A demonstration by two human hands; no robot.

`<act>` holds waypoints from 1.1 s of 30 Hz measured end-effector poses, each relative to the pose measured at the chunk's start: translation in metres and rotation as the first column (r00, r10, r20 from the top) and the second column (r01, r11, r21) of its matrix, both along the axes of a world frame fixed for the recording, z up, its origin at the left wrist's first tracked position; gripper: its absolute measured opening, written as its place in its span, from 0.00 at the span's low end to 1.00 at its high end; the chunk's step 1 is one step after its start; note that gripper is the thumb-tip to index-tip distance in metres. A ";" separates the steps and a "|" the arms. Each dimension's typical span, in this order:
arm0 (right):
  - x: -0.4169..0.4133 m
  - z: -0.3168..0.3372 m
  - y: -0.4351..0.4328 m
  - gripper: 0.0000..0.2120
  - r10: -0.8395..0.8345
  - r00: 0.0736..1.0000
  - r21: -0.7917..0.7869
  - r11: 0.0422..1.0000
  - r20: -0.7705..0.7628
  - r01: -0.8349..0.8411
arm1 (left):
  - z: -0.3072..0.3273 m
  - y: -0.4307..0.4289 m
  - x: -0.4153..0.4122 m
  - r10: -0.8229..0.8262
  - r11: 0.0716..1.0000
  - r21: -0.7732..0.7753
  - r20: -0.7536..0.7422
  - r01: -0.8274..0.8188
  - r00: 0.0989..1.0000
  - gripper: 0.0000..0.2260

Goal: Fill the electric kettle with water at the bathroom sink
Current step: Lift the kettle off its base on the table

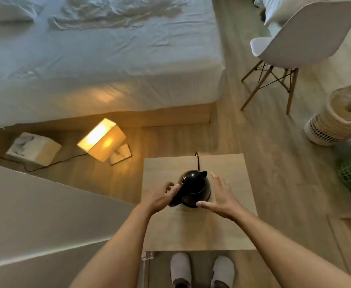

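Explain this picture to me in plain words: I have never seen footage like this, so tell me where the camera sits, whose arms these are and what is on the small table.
There is no machine here. A person wears one wide-angle camera on the head, looking forward and down, so you see their own two bare arms and, at the bottom, their slippers. The wide lens bends the room's edges.

On the small wooden table stands a black electric kettle, its cord running off the far edge. The left hand is at the kettle's handle, fingers curled by it; whether it grips yet is unclear. The right hand is open, close beside the kettle's body.

Around it: a bed, a lit lamp on the floor, a white chair and a woven basket. No sink is in view.
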State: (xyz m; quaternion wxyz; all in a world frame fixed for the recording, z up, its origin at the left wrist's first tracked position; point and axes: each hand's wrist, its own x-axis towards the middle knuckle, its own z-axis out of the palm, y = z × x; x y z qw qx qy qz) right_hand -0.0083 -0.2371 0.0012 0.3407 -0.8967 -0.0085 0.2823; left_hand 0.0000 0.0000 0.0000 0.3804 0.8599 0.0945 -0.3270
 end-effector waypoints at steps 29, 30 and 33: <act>0.055 0.147 0.006 0.61 -0.398 0.807 0.374 0.896 0.436 0.239 | 0.180 -0.053 0.080 0.287 0.765 -0.642 0.261 -0.056 0.921 0.24; 0.058 0.171 -0.003 0.62 -0.418 0.775 0.379 0.891 0.474 0.249 | 0.206 -0.064 0.086 0.261 0.762 -0.648 0.295 -0.009 0.919 0.24; 0.057 0.243 -0.039 0.58 -0.483 0.654 0.401 0.870 0.582 0.286 | 0.280 -0.103 0.100 0.181 0.741 -0.662 0.355 0.110 0.917 0.23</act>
